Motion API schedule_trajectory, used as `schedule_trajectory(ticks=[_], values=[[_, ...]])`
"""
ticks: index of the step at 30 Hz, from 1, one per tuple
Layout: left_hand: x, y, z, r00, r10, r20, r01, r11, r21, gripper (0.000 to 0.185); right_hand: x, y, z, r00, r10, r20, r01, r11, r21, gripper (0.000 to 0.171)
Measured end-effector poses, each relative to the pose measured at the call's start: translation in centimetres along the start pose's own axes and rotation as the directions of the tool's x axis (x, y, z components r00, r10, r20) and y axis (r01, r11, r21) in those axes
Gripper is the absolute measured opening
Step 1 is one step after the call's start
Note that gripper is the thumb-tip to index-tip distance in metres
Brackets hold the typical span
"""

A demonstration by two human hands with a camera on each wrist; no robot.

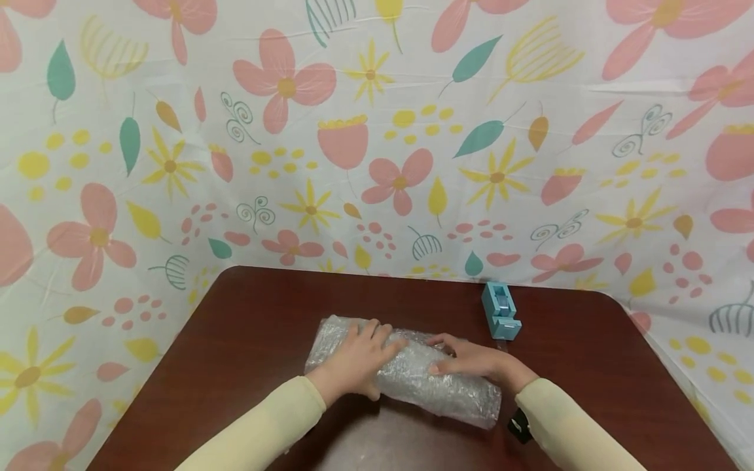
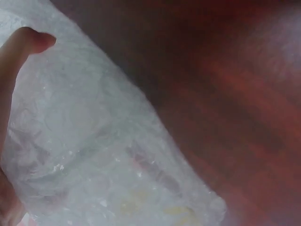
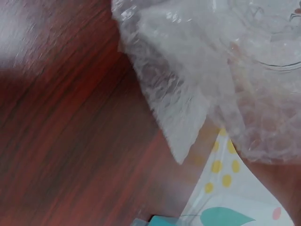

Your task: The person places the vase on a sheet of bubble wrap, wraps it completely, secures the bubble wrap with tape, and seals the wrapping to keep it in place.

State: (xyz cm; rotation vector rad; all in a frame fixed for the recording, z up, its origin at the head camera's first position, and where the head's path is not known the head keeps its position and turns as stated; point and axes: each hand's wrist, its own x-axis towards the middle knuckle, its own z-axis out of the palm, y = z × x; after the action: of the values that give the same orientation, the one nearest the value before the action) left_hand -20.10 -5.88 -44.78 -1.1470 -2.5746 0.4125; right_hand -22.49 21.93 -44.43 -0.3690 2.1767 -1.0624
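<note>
Left hand (image 1: pixel 358 358) grips wrapped roll (image 1: pixel 415 381) from above, loosely curved right hand (image 1: pixel 476 360) resting on it, tape dispenser (image 1: pixel 501 313) just beyond.

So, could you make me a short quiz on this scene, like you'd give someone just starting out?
1. True or false: the left hand and the right hand both touch the bubble-wrapped bundle.
2. Pick one. The tape dispenser on the table is: (a) pink, (b) light blue, (c) black.
3. Fill the blank: in the head view, the ____ hand is nearer the tape dispenser.

Key:
1. True; each hand lies against the wrap.
2. (b) light blue.
3. right.
</note>
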Motion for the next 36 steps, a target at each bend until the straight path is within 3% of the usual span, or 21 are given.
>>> schedule_trajectory(ticks=[3, 9, 14, 18, 22, 25, 29, 32, 34, 36], values=[[0.4, -0.2, -0.2, 0.998, 0.0, 0.056, 0.003, 0.999, -0.048, 0.112, 0.1, 0.3, 0.0, 1.0, -0.003, -0.029, 0.003, 1.0, -0.002, 0.081], [0.7, -0.4, -0.5, 0.997, 0.009, 0.073, -0.004, 0.998, -0.067, 0.109, -0.6, 0.4, 0.0, 0.996, -0.037, -0.079, 0.032, 0.997, -0.065, 0.081], [1.2, -0.5, -0.9, 0.994, 0.011, 0.106, 0.0, 0.995, -0.104, 0.107, -1.3, -0.1, 0.1, 0.981, -0.108, -0.163, 0.082, 0.984, -0.156, 0.07], [1.4, -0.5, -1.0, 0.994, 0.02, 0.109, -0.005, 0.991, -0.136, 0.106, -2.2, -1.0, 0.8, 0.948, -0.176, -0.266, 0.113, 0.965, -0.236, 0.063], [1.4, -0.5, -1.0, 0.995, 0.018, 0.098, -0.006, 0.992, -0.124, 0.106, -3.3, -2.4, 2.4, 0.896, -0.245, -0.371, 0.105, 0.928, -0.359, 0.07], [1.4, -0.6, -0.9, 0.996, 0.016, 0.082, -0.007, 0.993, -0.115, 0.105, -3.9, -2.9, 4.1, 0.833, -0.331, -0.443, 0.061, 0.851, -0.522, 0.076], [1.5, -0.6, -1.0, 0.996, 0.01, 0.086, -0.001, 0.995, -0.102, 0.104, -4.4, -2.9, 6.2, 0.725, -0.48, -0.493, -0.023, 0.699, -0.715, 0.081], [1.4, -0.7, -1.1, 0.994, 0.004, 0.111, 0.007, 0.995, -0.098, 0.105, -4.6, -2.6, 7.3, 0.652, -0.573, -0.497, -0.091, 0.592, -0.801, 0.09], [1.4, -0.8, -1.1, 0.992, 0.004, 0.123, 0.009, 0.995, -0.104, 0.105, -4.6, -2.4, 7.7, 0.626, -0.6, -0.499, -0.135, 0.547, -0.826, 0.097], [1.5, -0.9, -1.1, 0.991, 0.005, 0.132, 0.01, 0.993, -0.115, 0.104, -4.5, -2.3, 8.1, 0.63, -0.597, -0.496, -0.166, 0.521, -0.837, 0.103]])
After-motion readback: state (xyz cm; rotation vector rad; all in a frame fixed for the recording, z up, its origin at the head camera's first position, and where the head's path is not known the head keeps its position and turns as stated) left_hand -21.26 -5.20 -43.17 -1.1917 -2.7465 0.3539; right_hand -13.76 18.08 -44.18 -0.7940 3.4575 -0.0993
